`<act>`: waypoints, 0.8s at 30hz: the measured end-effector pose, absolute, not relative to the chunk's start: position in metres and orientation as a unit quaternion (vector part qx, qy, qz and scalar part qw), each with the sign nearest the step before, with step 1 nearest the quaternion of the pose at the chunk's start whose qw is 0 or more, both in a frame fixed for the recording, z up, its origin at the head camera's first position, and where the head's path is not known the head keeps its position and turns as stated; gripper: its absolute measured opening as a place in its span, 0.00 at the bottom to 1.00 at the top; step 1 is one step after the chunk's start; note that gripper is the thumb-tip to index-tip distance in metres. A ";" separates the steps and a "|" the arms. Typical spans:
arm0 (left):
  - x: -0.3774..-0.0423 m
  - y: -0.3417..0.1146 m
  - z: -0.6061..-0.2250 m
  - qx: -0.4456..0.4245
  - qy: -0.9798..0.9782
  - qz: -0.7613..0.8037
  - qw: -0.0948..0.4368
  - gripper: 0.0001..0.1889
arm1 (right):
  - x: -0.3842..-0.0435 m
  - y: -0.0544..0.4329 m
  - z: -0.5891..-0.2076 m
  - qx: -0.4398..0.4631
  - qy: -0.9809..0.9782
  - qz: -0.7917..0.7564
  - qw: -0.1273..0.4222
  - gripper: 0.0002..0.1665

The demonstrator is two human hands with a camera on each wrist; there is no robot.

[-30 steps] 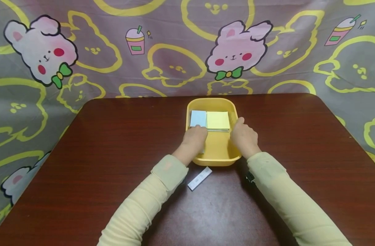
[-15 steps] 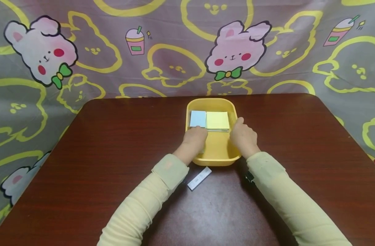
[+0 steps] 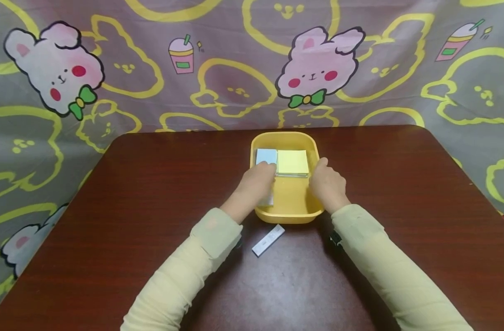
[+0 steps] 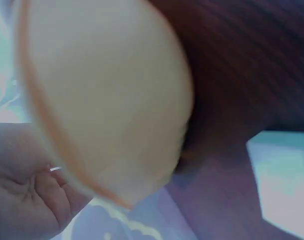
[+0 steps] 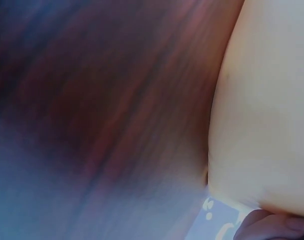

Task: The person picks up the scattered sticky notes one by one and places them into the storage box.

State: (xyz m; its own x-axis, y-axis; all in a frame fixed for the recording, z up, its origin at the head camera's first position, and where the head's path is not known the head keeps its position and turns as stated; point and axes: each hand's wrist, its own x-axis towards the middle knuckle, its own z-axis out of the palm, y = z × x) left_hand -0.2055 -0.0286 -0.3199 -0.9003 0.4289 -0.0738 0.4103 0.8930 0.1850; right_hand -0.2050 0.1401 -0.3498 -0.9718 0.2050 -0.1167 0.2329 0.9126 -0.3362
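Observation:
A yellow plastic tray [image 3: 291,216] stands at the table's centre. In its far half lie a yellow sticky-note pad [image 3: 293,162] and, to its left, a blue one [image 3: 266,155], partly covered by my left hand [image 3: 257,183]. That hand reaches over the tray's left side, its fingertips hidden under it. Below the hand shows a pale flat piece [image 3: 269,201] in the near left corner. My right hand [image 3: 328,184] grips the tray's right rim. The left wrist view shows the tray wall [image 4: 107,90] with curled fingers of the left hand [image 4: 32,185] behind it.
A narrow white box [image 3: 268,240] lies on the brown table [image 3: 173,184] just in front of the tray; its pale end fills the right of the left wrist view. Behind the table hangs a cartoon-printed cloth [image 3: 235,37].
My left hand has shifted a little away and to the left inside the tray, covering more of the blue pad and uncovering the pale piece nearer me. The right hand and tray stay put.

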 end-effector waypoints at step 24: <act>-0.143 -0.105 -0.316 0.113 0.978 0.166 0.048 0.16 | -0.205 0.142 -0.348 0.105 0.977 -0.179 0.042 0.12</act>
